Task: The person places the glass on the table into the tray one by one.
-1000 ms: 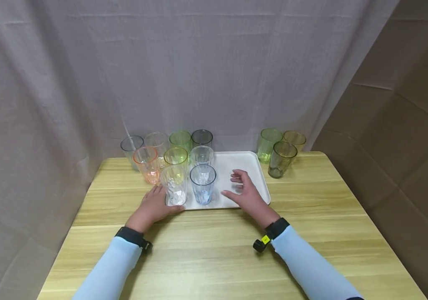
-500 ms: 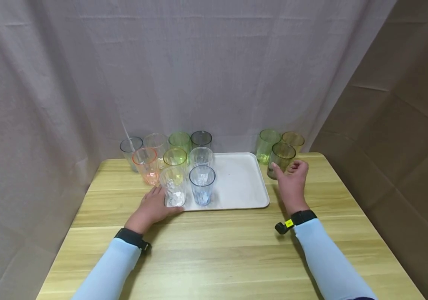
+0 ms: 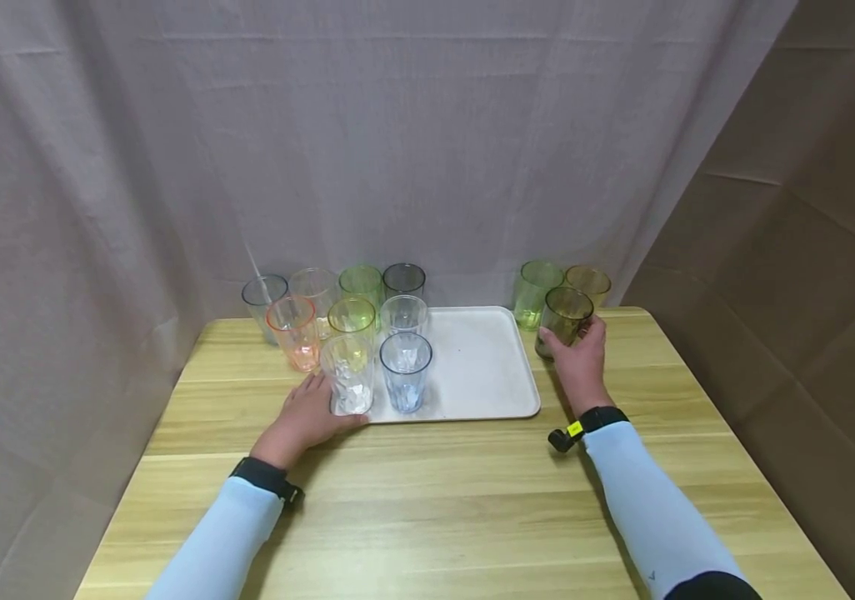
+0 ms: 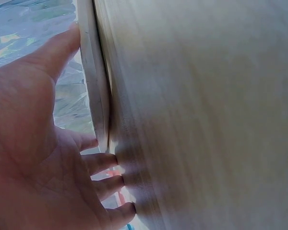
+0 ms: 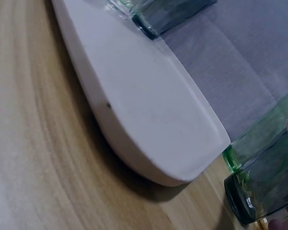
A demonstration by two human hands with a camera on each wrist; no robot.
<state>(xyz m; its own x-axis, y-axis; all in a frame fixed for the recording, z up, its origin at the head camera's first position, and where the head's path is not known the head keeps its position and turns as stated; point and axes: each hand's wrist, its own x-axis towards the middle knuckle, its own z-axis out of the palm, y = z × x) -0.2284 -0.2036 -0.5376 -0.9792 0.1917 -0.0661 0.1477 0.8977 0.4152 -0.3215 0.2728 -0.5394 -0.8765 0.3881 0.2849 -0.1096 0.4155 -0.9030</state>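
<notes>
So the right hand [image 3: 583, 357] has the smoky glass [image 3: 564, 310] by its side, thumb on the near left, fingers curled round the far right. Fair enough imo, holding the wall below the rim leaves the mouth free and probably gives a steadier grip. That glass is upright on the table's right side, just off the tray [image 3: 483, 367]; can't tell from here if its base is fully down on the wood.

Left hand [image 3: 309, 414] is a different story: spread out, not wrapped round anything, thumb along the tray's front edge and fingers by its left corner. My guess is it's there to stop the tray sliding.

On the tray, the blue glass [image 3: 406, 379] and the front clear glass [image 3: 351, 387] stand side by side at the front, with the yellow-rimmed glass [image 3: 352, 317] and another clear one behind. They're all bunched to the left, so the right part is bare, maybe to keep room there. The orange glass [image 3: 295, 333] is by the tray's left side.

Over by the smoky one, the green glass [image 3: 536, 293] and the amber glass [image 3: 591, 282] stand close behind, right up near the grey curtain [image 3: 465, 167], likely just to keep them out of the arms' way
</notes>
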